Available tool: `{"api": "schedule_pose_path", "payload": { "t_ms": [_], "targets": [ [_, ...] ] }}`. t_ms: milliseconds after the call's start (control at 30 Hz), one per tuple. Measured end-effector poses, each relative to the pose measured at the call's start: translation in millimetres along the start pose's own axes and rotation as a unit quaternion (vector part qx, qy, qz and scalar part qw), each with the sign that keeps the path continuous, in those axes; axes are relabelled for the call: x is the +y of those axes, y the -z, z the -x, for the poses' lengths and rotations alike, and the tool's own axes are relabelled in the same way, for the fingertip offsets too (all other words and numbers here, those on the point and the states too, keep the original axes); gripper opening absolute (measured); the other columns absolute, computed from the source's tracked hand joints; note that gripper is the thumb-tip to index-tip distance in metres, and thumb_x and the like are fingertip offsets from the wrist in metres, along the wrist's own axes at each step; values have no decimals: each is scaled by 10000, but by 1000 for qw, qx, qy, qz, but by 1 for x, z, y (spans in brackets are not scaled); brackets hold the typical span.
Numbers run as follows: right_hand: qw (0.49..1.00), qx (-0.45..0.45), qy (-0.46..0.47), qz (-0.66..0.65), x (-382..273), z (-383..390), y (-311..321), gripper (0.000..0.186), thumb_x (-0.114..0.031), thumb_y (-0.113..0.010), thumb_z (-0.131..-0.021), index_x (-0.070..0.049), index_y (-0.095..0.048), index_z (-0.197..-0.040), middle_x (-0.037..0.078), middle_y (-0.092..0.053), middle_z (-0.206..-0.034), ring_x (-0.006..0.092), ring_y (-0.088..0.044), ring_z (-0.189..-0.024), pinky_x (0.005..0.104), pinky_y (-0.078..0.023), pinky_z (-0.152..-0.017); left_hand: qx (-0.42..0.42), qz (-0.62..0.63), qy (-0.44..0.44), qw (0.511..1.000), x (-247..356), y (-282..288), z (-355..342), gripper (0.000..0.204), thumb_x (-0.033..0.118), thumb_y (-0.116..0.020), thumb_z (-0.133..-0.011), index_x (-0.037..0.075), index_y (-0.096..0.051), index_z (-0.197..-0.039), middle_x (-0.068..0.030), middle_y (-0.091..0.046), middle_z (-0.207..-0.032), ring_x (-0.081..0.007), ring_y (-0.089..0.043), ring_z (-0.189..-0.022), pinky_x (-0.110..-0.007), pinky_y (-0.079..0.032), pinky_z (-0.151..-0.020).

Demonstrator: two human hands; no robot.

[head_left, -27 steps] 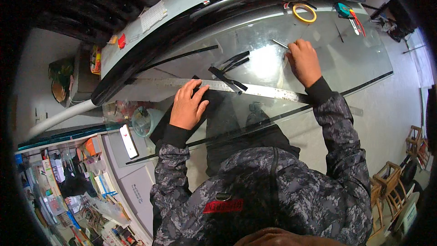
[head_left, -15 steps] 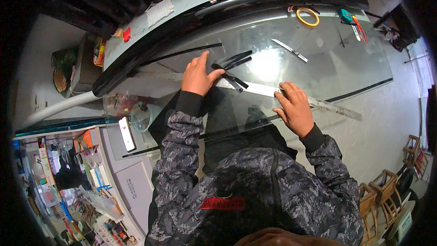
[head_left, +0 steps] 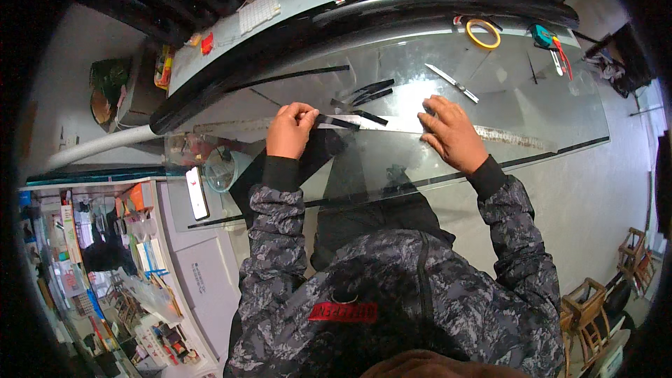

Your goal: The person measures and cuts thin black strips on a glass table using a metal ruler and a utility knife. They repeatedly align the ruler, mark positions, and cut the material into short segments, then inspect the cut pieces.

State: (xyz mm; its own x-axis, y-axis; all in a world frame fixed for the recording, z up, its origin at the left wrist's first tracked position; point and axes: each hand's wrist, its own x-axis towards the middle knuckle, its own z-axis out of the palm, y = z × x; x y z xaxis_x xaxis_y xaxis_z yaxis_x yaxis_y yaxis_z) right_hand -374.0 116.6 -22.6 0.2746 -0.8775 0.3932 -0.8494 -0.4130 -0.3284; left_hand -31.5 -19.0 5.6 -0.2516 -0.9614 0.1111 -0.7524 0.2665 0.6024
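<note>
My left hand is closed, thumb and forefinger pinching one end of a short black strip, which lies out to the right across a long metal ruler. Several more black strips lie loose just beyond it. My right hand rests with fingers spread on the ruler and the clear glass sheet beneath. Farther off on the glass lies a slim utility knife with its blade out.
A long black roll runs along the far side. Yellow tape, a green tape measure and a red-handled tool lie at the far right. A phone sits at the left. Wooden stools stand lower right.
My left hand has gone from lying spread on the ruler to pinching a black strip, which has come left and nearer, apart from the others. My right hand stays on the ruler.
</note>
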Motion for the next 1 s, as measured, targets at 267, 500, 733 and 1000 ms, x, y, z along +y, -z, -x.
{"api": "schedule_pose_path", "payload": {
  "t_ms": [267,500,733,1000],
  "targets": [
    [979,88,-22,-184,-61,-3,13,459,-144,-767,-820,3,-611,-1227,175,-602,-1286,389,-571,-1177,453,-462,-1012,-75,293,24,953,57,10,68,164,169,-719,-944,13,-666,-949,25,-618,-795,-63,-549,-741,-241,-462,-676],
    [934,55,-108,-335,-106,5,17,438,-143,-783,-830,0,-651,-1223,146,-671,-1184,310,-627,-1119,393,-484,-974,-192,340,12,921,95,-8,96,141,136,-698,-957,8,-671,-1009,17,-647,-853,-61,-564,-777,-228,-467,-697],
    [748,-51,-303,-588,-129,25,39,157,-144,-641,-983,4,-657,-1033,27,-659,-839,78,-597,-767,256,-494,-703,-132,430,38,892,117,12,115,152,94,-725,-932,2,-678,-1044,-20,-681,-894,-98,-630,-865,-246,-505,-766],
    [792,12,-37,-609,-185,28,82,112,36,-663,-897,21,-655,-1008,128,-670,-839,233,-677,-728,330,-511,-623,-117,418,-319,842,140,79,152,342,41,-867,-657,65,-690,-948,-77,-723,-914,-240,-694,-815,-337,-544,-694]
  ]
}}
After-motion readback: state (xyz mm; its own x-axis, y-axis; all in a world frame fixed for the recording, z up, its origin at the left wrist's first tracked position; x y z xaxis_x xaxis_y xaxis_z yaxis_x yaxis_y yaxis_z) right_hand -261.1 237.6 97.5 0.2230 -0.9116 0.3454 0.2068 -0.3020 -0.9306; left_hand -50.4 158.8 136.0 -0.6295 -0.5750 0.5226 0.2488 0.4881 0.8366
